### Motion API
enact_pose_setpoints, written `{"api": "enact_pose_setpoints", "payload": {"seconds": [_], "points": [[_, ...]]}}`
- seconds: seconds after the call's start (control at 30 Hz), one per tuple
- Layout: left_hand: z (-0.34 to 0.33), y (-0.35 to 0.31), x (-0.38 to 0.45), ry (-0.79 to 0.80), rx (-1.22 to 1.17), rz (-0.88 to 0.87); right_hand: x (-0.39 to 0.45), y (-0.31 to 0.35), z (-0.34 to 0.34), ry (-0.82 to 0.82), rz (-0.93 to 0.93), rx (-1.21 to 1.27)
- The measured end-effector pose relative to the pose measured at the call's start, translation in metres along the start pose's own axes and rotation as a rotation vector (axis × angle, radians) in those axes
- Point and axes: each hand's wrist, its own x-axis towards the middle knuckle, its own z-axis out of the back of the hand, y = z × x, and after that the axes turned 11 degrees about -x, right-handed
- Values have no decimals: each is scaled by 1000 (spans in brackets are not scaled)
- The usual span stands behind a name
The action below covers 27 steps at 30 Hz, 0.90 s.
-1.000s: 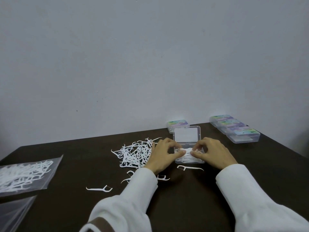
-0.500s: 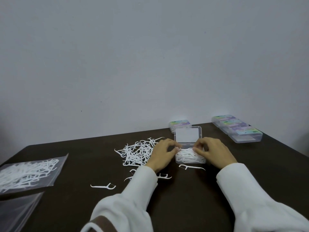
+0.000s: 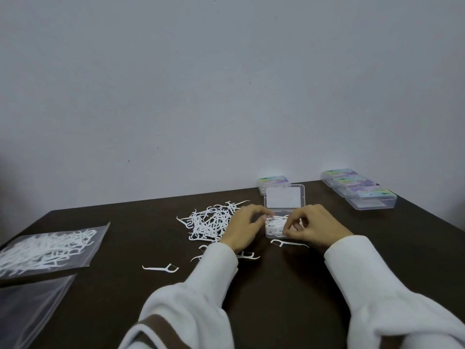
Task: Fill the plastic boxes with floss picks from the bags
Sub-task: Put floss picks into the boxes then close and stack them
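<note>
White sleeves (image 3: 377, 285) enter from the near edge of a dark table (image 3: 276, 298). Nearer than the open box (image 3: 284, 215), stray picks (image 3: 161, 268) lie singly. The left hand (image 3: 245, 229) curls against the box's left side; the right hand (image 3: 314, 226) pinches picks inside it. Left of the box lies a loose pile (image 3: 210, 222); far left, a bag (image 3: 47, 248) of picks. Behind the box stands one closed box (image 3: 273, 182); right of it, three more (image 3: 359, 190).

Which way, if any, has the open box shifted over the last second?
No. The open plastic box has the same overlap with the closed box behind it and the same gap to the loose floss pick in front.
</note>
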Motion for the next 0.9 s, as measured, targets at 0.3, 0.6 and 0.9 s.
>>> {"api": "enact_pose_setpoints", "payload": {"seconds": [0.3, 0.6, 0.9], "points": [[28, -11, -15, -75, -86, 17, 2, 6, 4, 187, 80, -334], [77, 2, -52, -69, -87, 124, 6, 14, 6, 227, 118, -504], [122, 6, -79, 321, 119, 326, 8, 27, 0, 300, 156, -530]]}}
